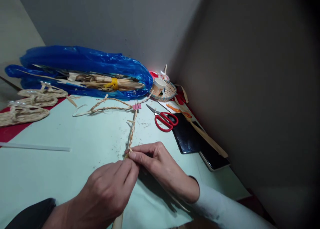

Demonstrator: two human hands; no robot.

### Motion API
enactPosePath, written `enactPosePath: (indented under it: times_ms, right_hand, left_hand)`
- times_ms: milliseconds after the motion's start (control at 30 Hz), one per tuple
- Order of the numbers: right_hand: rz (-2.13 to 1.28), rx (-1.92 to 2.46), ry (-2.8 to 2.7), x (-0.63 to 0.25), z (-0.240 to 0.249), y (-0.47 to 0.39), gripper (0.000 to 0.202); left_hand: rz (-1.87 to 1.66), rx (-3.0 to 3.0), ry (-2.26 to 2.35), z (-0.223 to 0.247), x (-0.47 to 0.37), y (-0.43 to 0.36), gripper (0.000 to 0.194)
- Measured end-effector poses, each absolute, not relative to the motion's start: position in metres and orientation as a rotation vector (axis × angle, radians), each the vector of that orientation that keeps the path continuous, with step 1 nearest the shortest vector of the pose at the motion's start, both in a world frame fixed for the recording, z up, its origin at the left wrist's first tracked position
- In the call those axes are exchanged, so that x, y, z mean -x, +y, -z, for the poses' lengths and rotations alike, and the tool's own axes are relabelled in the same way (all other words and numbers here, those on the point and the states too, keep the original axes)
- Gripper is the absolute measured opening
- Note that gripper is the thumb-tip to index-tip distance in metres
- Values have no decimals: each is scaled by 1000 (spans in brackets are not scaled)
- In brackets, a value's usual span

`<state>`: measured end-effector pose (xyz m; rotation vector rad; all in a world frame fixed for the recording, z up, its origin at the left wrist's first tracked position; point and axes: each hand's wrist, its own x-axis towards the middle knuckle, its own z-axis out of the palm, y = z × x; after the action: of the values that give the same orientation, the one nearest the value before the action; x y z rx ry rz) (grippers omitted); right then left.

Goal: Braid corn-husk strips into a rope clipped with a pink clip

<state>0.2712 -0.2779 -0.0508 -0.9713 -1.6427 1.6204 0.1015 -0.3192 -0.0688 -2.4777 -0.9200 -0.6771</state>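
A braided straw cord (132,129) runs from a pink clip (136,106) toward me, down the middle of the table. At its near end, my right hand (156,162) pinches the braid between thumb and forefinger. My left hand (110,185) is closed just below, touching the right fingertips, with its fingers around the loose strands. A pale strip (117,221) shows beneath the left hand, and a thin strand trails under the right wrist. Beyond the clip, more braid (110,108) loops to the left.
Red-handled scissors (166,121) lie right of the braid, beside two dark phones (187,134). A blue bag (82,56) of straw, a small basket (170,91) and a paper cup (159,86) stand at the back. Woven sandals (23,114) and a white strip (36,146) are left.
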Motion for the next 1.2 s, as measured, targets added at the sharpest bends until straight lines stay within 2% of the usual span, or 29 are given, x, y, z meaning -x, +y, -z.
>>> enactPosePath:
  times_ms: [133,233,333,500,633,767,933,1200]
  right_hand:
    - [-1697,1002,-1524,-271,52,-278,31]
    - [-1740,973,-1434,-272,47,-279,30]
    - [-1765,932,-1390,-273,43,-280,30]
    - [-1731,825,-1483,-273,47,-280,31]
    - [-1409,956,-1840,-276,45,-284,30]
    - [-940,1149,-2172,-277,39,-290,24]
    - [-600,1229,-2294,-277,46,-294,21]
    - [47,1090,-2464,-271,51,-303,11]
  left_hand:
    - [835,2664,-994,64,-98,-324,25]
    - [1275,2729,-1527,53,-95,-316,12]
    - [1508,2670,-2216,45,-92,-300,20]
    - [1815,3032,-2678,48,-94,-284,18]
    - [1947,2773,-3008,52,-96,-287,20]
    - [1685,2832,-3013,53,-96,-290,21]
    - [1342,2814,-2846,52,-98,-290,30]
    - [1600,2650,-2911,53,-102,-289,18]
